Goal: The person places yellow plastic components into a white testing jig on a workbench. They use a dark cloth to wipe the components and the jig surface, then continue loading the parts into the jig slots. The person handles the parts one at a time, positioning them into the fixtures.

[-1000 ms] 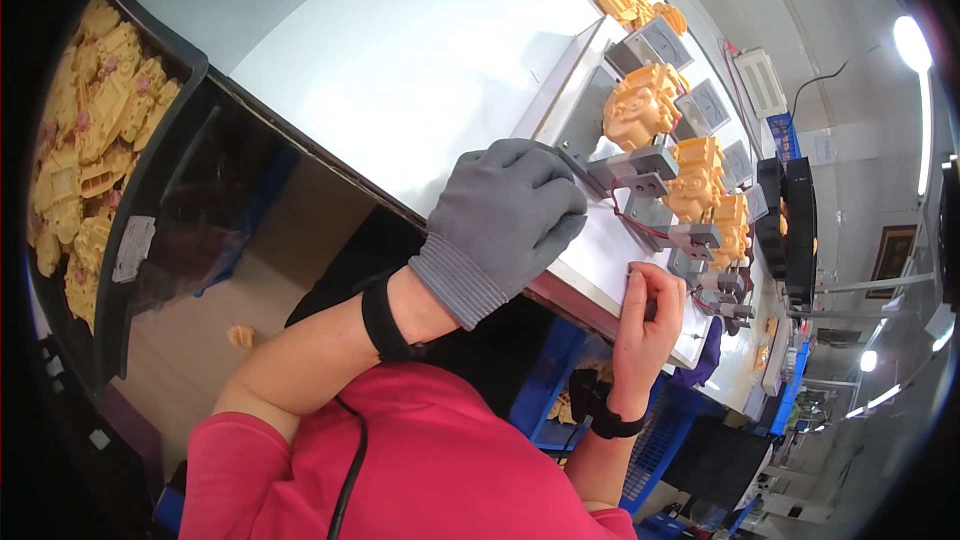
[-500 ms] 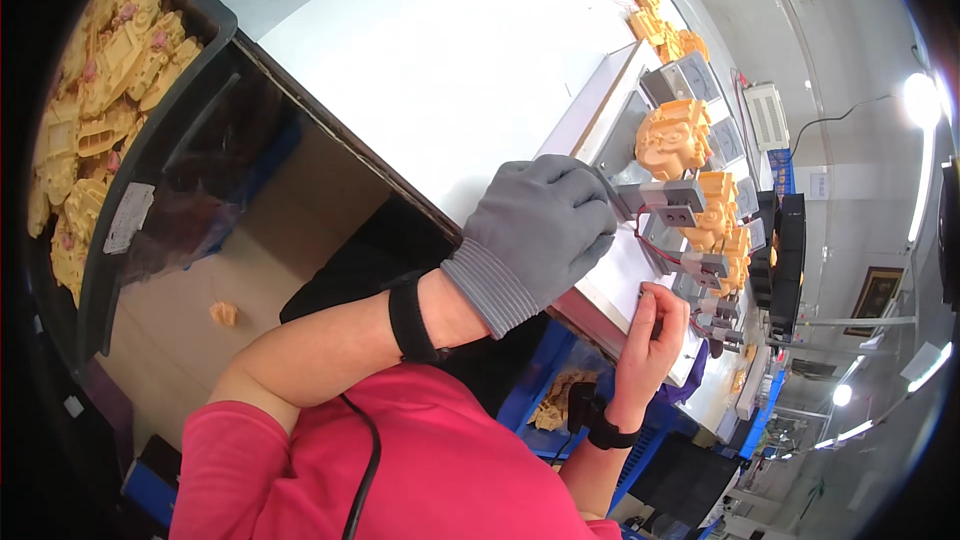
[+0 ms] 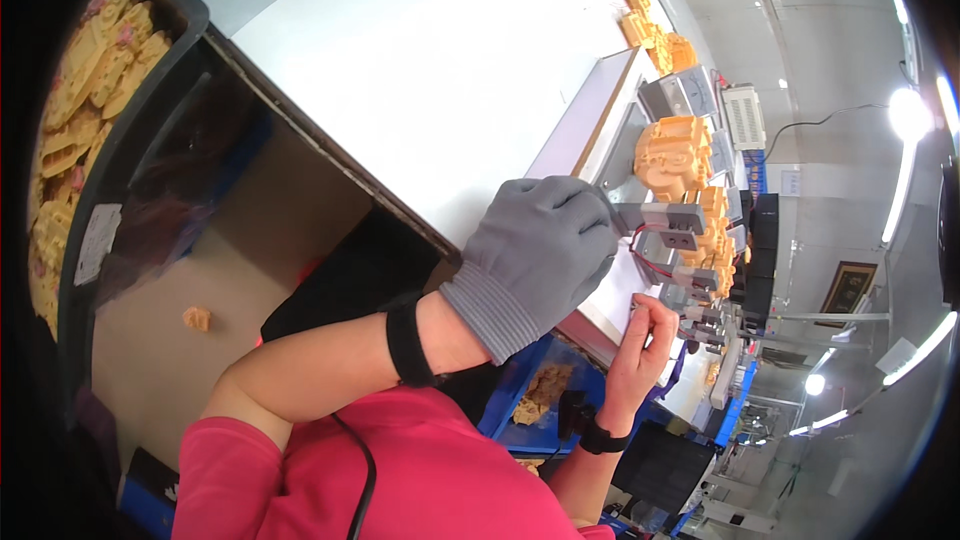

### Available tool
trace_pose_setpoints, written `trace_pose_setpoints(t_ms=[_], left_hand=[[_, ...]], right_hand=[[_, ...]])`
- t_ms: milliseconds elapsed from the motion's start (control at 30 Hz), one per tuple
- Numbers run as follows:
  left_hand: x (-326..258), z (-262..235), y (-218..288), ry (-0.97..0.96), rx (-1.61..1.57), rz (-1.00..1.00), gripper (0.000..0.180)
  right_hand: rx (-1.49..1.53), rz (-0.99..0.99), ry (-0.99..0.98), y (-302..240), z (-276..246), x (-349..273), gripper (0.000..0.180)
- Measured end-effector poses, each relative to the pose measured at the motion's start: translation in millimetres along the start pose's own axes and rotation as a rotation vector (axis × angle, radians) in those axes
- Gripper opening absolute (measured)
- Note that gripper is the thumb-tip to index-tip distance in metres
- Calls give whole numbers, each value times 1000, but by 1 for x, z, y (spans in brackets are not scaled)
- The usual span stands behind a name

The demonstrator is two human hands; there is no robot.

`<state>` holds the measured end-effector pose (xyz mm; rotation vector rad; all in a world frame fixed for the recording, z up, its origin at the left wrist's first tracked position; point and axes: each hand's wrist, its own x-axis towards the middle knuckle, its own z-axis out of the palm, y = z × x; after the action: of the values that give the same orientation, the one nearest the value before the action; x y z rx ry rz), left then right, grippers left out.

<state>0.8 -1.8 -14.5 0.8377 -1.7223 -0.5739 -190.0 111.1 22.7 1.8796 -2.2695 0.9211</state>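
Note:
My left hand [image 3: 540, 260], in a grey knit glove with a black wristband, is curled shut around a grey bar that leads into a grey metal fixture [image 3: 672, 220] with red wires. An orange moulded part [image 3: 675, 152] sits on a plate just above the fixture. My bare right hand [image 3: 640, 345], wearing a black watch, is raised below the fixture, its fingertips together against the edge of a white board [image 3: 625, 290]. Whether it pinches anything is hidden.
A wide white table [image 3: 430, 70] spreads above my hands. A dark bin [image 3: 150, 140] at left holds several orange parts. More orange parts and grey fixtures run along the right [image 3: 715, 240]. One orange piece [image 3: 196, 318] lies on the floor. A blue bin [image 3: 520, 385] sits under the table.
The view has tilted, so everything sits slightly lower and right. My left hand keeps its grip at the fixture. My right hand stays just below it, fingertips a little closer.

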Motion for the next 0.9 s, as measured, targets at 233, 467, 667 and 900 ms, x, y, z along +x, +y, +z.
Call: trace_pose_setpoints(t_ms=[233, 467, 667, 900], left_hand=[[0, 0, -3, -26, -22, 1, 9], [1, -1, -7, -44, -70, 3, 10], [1, -5, -7, -50, -79, -1, 11], [4, -7, -6, -82, -116, -12, 14]], right_hand=[[-60, 8, -25, 3, -2, -2, 13], [-40, 8, 30, -4, 3, 2, 12], [-96, 40, -18, -4, 0, -1, 12], [-60, 2, 12, -2, 0, -2, 12]])
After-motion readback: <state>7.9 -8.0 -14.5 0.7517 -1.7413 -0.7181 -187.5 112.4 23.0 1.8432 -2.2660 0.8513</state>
